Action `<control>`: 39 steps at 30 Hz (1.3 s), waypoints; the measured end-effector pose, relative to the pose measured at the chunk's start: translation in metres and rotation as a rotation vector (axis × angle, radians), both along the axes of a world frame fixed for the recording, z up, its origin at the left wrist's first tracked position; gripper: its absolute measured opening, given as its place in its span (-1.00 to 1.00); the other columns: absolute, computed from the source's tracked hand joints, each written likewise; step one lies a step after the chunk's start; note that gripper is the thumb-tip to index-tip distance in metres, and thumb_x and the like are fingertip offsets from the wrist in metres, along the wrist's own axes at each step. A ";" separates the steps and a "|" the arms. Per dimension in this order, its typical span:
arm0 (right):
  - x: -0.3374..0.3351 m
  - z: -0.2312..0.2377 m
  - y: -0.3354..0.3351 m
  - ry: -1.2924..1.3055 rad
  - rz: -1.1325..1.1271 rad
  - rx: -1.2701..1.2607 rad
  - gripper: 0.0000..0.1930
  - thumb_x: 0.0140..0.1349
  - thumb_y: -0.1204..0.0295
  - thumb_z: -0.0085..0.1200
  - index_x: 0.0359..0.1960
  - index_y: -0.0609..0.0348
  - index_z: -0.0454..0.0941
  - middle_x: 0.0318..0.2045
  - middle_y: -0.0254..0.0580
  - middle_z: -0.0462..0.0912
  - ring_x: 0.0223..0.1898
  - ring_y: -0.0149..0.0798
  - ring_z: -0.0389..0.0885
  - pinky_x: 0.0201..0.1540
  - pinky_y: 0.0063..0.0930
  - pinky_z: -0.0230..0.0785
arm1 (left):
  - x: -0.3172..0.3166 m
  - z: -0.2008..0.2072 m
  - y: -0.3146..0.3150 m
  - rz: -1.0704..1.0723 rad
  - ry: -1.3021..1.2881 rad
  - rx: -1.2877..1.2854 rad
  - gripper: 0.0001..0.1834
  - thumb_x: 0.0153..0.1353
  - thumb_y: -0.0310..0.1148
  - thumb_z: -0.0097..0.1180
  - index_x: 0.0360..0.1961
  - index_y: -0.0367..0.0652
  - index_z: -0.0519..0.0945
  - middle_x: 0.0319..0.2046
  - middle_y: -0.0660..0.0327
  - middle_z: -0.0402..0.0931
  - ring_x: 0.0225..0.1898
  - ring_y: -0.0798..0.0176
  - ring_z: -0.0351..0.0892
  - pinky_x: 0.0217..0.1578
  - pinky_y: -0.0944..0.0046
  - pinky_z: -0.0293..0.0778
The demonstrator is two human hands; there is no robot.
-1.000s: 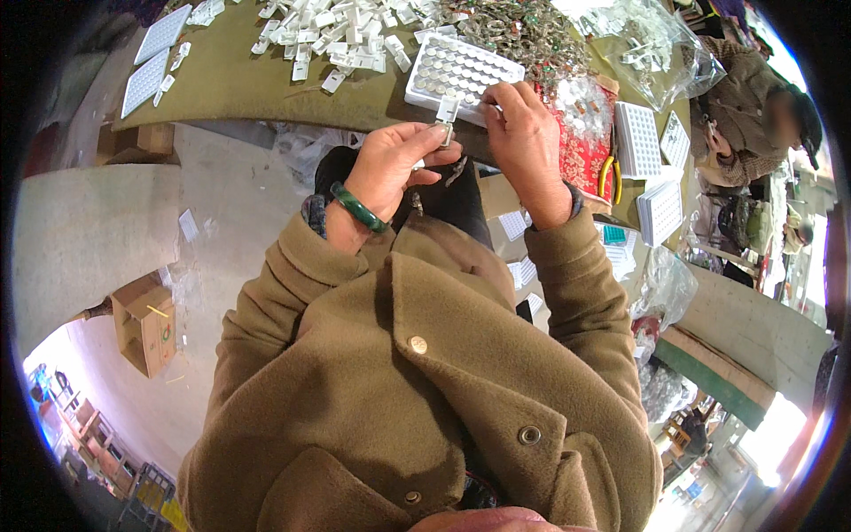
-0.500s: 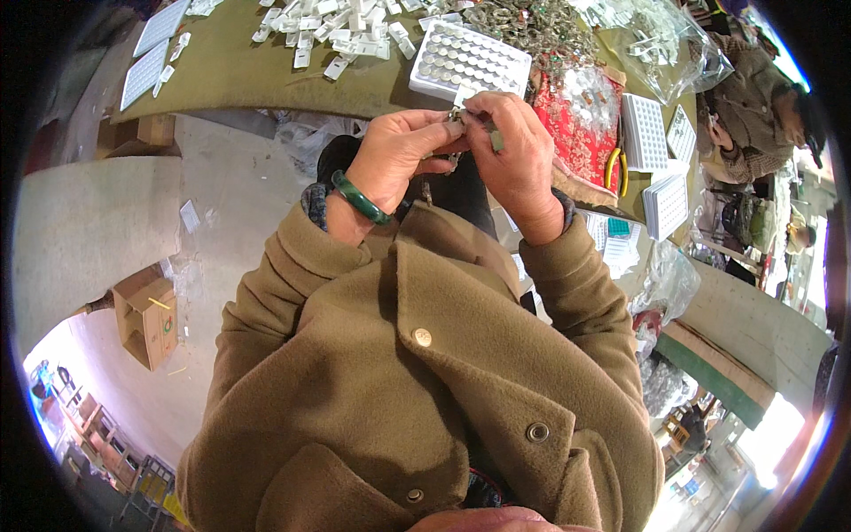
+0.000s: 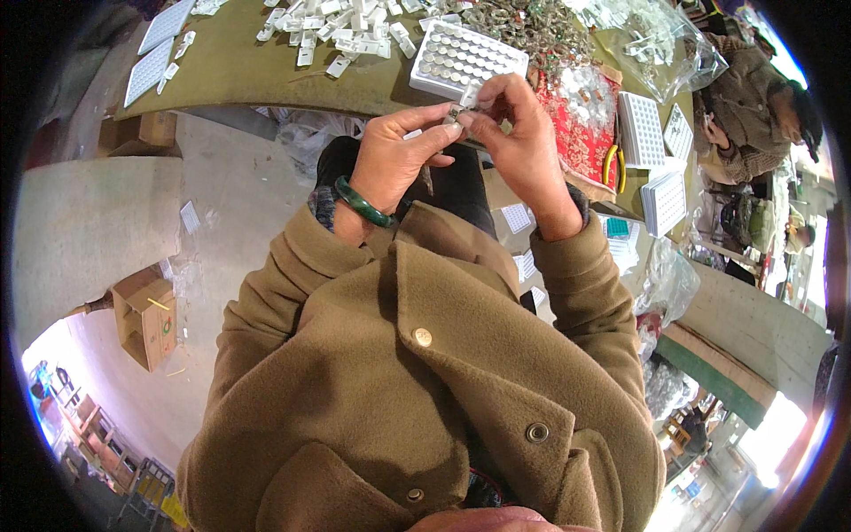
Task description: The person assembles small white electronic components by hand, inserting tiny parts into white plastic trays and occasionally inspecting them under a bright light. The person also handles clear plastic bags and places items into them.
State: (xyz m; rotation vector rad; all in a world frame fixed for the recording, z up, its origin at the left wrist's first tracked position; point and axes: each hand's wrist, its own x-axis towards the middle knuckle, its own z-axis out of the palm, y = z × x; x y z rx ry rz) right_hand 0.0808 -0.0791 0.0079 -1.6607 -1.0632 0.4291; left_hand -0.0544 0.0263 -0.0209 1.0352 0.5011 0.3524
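My left hand (image 3: 399,146), with a green bangle at its wrist, pinches a small dark metal piece (image 3: 456,113) between thumb and fingertips. My right hand (image 3: 525,146) meets it, thumb and fingers closed at the same spot. A small white plastic tag (image 3: 470,94) stands up at the fingertips of both hands; which of them bears it I cannot tell. Fingers cover most of the metal piece. Just beyond the hands lies a white tray (image 3: 429,87) with rows of round pale pieces.
Loose white plastic tags (image 3: 355,27) and a heap of small metal pieces (image 3: 541,35) cover the far table. At right are a red patterned cloth (image 3: 576,133), yellow-handled pliers (image 3: 612,167) and stacked white trays (image 3: 642,131). Another person (image 3: 749,102) sits farther right.
My right hand has shifted slightly right, its fingers lifted more upright. The pale piece that showed beside its palm is out of sight. My left hand has hardly moved.
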 end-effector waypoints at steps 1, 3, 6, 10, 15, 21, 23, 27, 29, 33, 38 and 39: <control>0.001 0.000 0.000 0.167 0.001 0.001 -0.81 0.15 0.63 0.14 -0.22 0.21 0.43 -0.37 -0.29 0.54 -0.29 -0.38 0.55 -0.21 -0.49 0.44 | -0.001 0.001 0.001 0.000 -0.023 0.001 -0.67 0.26 -0.37 0.18 0.03 -0.23 0.57 -0.16 0.20 0.64 -0.17 0.37 0.64 -0.31 0.43 0.56; 0.000 -0.002 0.005 0.338 -0.012 0.044 -0.70 0.16 0.58 0.20 -0.11 0.26 0.40 -0.38 -0.24 0.59 -0.28 -0.50 0.55 -0.27 -0.53 0.46 | -0.001 0.004 0.002 -0.014 -0.026 -0.044 -0.68 0.27 -0.36 0.16 0.03 -0.22 0.57 -0.17 0.20 0.64 -0.17 0.37 0.64 -0.33 0.44 0.55; -0.007 -0.005 0.010 0.494 -0.076 0.081 -0.75 0.22 0.49 0.17 -0.12 0.28 0.44 -0.38 -0.26 0.60 -0.34 -0.50 0.54 -0.29 -0.55 0.45 | -0.003 0.008 0.004 -0.017 -0.003 -0.170 -0.70 0.30 -0.33 0.13 0.02 -0.19 0.57 -0.17 0.21 0.64 -0.16 0.38 0.64 -0.34 0.46 0.54; -0.016 -0.004 0.010 0.429 -0.109 0.014 -0.76 0.30 0.36 0.11 -0.19 0.33 0.51 -0.41 -0.28 0.61 -0.41 -0.50 0.51 -0.32 -0.57 0.43 | -0.005 0.013 0.002 -0.012 0.054 -0.210 -0.70 0.32 -0.27 0.10 0.01 -0.16 0.57 -0.18 0.26 0.64 -0.13 0.41 0.63 -0.33 0.50 0.51; -0.023 0.001 0.005 0.427 -0.060 -0.080 -0.75 0.39 0.37 -0.01 -0.19 0.30 0.65 -0.37 -0.35 0.66 -0.31 -0.56 0.52 -0.24 -0.66 0.40 | -0.006 0.013 0.002 -0.076 -0.019 -0.332 -0.71 0.30 -0.27 0.13 -0.04 -0.22 0.60 -0.19 0.27 0.63 -0.17 0.39 0.64 -0.34 0.50 0.55; -0.021 0.003 0.008 0.742 0.054 0.037 -0.77 0.38 0.43 -0.05 -0.13 0.35 0.58 -0.33 -0.23 0.66 -0.39 -0.47 0.57 -0.30 -0.57 0.45 | -0.011 0.001 0.010 -0.142 -0.021 -0.690 -0.74 0.34 -0.26 0.08 -0.03 -0.14 0.54 -0.16 0.22 0.57 -0.23 0.49 0.63 -0.52 0.66 0.50; -0.017 0.004 0.003 0.970 0.039 0.084 -0.80 0.35 0.48 -0.03 -0.17 0.35 0.60 -0.36 -0.19 0.67 -0.42 -0.43 0.58 -0.33 -0.55 0.45 | -0.010 -0.004 0.011 -0.199 -0.091 -0.772 -0.74 0.35 -0.27 0.07 -0.03 -0.15 0.51 -0.16 0.20 0.54 -0.26 0.51 0.64 -0.57 0.68 0.49; -0.007 0.002 0.001 0.914 0.113 0.011 -0.79 0.30 0.52 0.00 -0.12 0.34 0.61 -0.22 -0.10 0.70 -0.34 -0.35 0.66 -0.30 -0.63 0.50 | -0.008 -0.011 0.009 -0.263 -0.141 -0.938 -0.73 0.38 -0.28 0.02 0.01 -0.18 0.44 -0.20 0.20 0.49 -0.35 0.59 0.55 -0.63 0.67 0.38; -0.003 0.000 -0.001 0.898 0.152 -0.005 -0.78 0.29 0.51 0.03 -0.11 0.34 0.62 -0.21 -0.15 0.69 -0.28 -0.39 0.63 -0.22 -0.58 0.48 | -0.007 -0.012 0.007 -0.265 -0.149 -1.011 -0.74 0.37 -0.29 0.03 0.02 -0.13 0.45 -0.17 0.21 0.49 -0.42 0.65 0.43 -0.66 0.67 0.28; -0.004 -0.002 -0.006 0.681 0.229 0.024 -0.66 0.25 0.48 0.12 0.05 0.30 0.56 -0.10 -0.16 0.66 -0.10 -0.38 0.59 0.01 -0.51 0.43 | -0.005 -0.012 0.007 -0.189 -0.126 -0.992 -0.78 0.33 -0.24 0.10 -0.07 -0.06 0.50 -0.33 0.34 0.48 -0.50 0.67 0.36 -0.68 0.67 0.22; -0.012 -0.006 -0.014 -0.027 0.119 -0.081 -0.50 0.11 0.47 0.26 0.16 0.10 0.52 -0.04 -0.24 0.65 -0.21 -0.48 0.56 -0.08 -0.52 0.44 | -0.001 -0.009 0.002 -0.233 -0.086 -1.009 -0.74 0.26 -0.16 0.19 -0.20 -0.10 0.51 -0.44 0.40 0.41 -0.53 0.64 0.30 -0.68 0.65 0.17; -0.014 -0.008 -0.016 -0.139 0.083 -0.071 -0.49 0.09 0.49 0.28 0.14 0.09 0.53 -0.14 -0.21 0.68 -0.30 -0.46 0.55 -0.19 -0.51 0.46 | -0.001 -0.009 -0.002 -0.185 -0.041 -0.972 -0.74 0.29 -0.16 0.16 -0.17 -0.10 0.50 -0.41 0.40 0.45 -0.50 0.62 0.31 -0.68 0.66 0.14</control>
